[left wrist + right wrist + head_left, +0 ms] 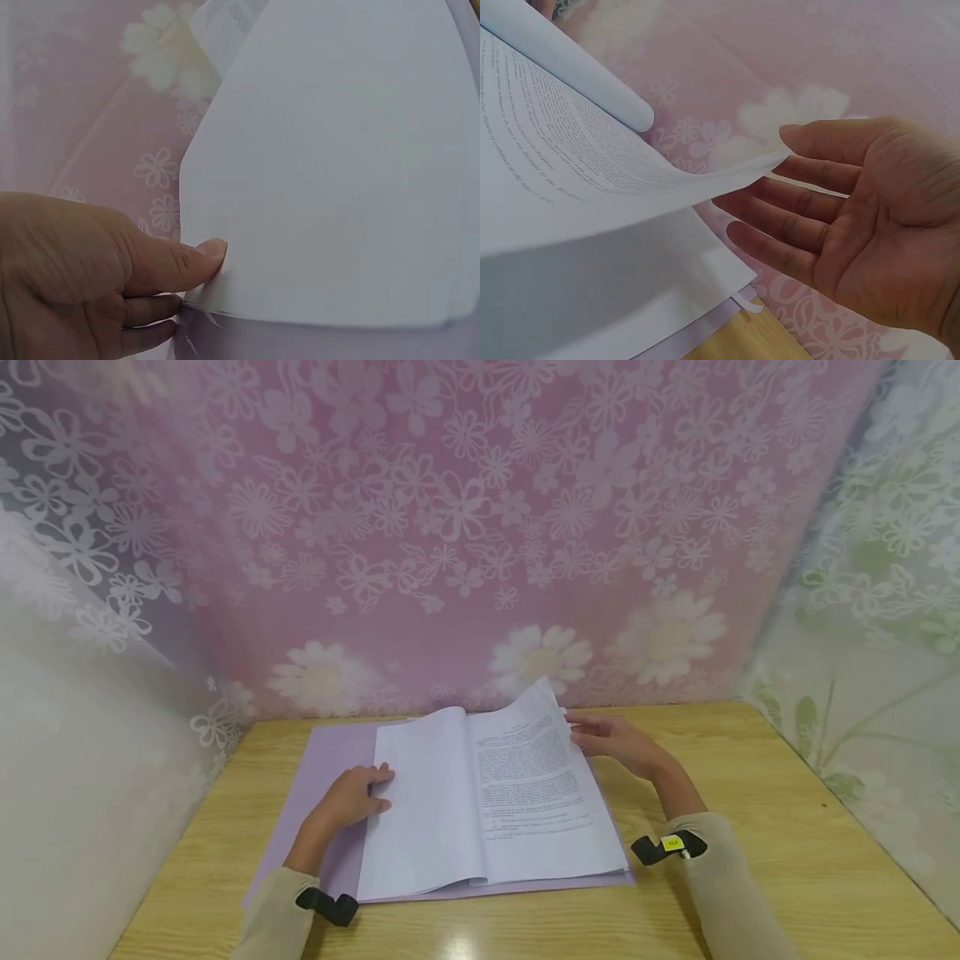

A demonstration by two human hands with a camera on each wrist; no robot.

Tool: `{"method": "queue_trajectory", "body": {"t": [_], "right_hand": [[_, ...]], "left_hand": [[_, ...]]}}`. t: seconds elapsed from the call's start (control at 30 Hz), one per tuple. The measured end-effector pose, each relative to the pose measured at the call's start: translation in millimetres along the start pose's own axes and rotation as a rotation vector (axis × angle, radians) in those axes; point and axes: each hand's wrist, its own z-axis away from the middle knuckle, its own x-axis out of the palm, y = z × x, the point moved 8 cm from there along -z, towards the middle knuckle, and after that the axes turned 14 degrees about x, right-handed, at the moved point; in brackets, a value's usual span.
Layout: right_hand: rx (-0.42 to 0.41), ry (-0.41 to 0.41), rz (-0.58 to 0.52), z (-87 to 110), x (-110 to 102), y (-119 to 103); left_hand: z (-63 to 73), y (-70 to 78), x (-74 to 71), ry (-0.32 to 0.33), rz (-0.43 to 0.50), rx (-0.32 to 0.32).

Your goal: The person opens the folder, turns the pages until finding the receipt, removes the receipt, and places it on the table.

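A stack of white paper sheets lies open like a booklet on a purple folder (326,747). The turned sheets (420,818) on the left show a blank side; a printed page (528,777) faces up on the right. My left hand (351,795) holds the left edge of the turned sheets, thumb on top and other fingers at the edge below, as the left wrist view shows. My right hand (885,217) is at the raised far corner of the printed page, with fairly straight fingers under it and the thumb just above. More sheets lie beneath that page.
The folder rests on a wooden table (750,827). Flower-patterned pink cloth (450,568) stands behind the table's far edge, with pale sheeting on both sides. White strips (748,303) stick out at the folder's edge. Each wrist wears a black camera mount (327,906).
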Motion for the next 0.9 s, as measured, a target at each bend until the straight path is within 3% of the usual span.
{"method": "queue_trajectory", "body": {"t": [0.27, 0.67, 0.9], "right_hand": [[-0.007, -0.052, -0.021, 4.3, 3, 0], [-0.037, -0.18, 0.067, 5.7, 17, 0], [-0.083, -0.326, 0.058, 8.6, 32, -7]], "left_hand": [[0.2, 2.8, 1.8, -0.013, 0.011, 0.005], [3.7, 4.1, 2.2, -0.017, 0.024, 0.011], [0.2, 8.9, -1.7, 0.005, 0.006, 0.047]]}}
